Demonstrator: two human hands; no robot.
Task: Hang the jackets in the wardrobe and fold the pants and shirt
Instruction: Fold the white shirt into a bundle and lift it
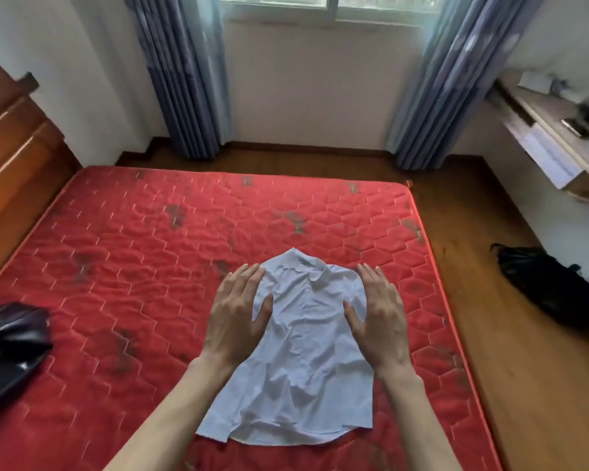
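A pale blue-white collared shirt (303, 362) lies flat on the red quilted mattress (133, 249), collar pointing away from me, with its sides folded in. My left hand (238, 314) presses flat on the shirt's left shoulder edge, fingers straight. My right hand (378, 314) presses flat on the right shoulder edge in the same way. A dark shiny garment (11, 345) lies bunched at the mattress's left edge.
A black garment or bag (551, 290) lies on the wooden floor to the right of the mattress. A wooden headboard (11, 158) stands at the left. A desk (555, 137) with small items is at the far right, and blue curtains (184, 79) flank the window.
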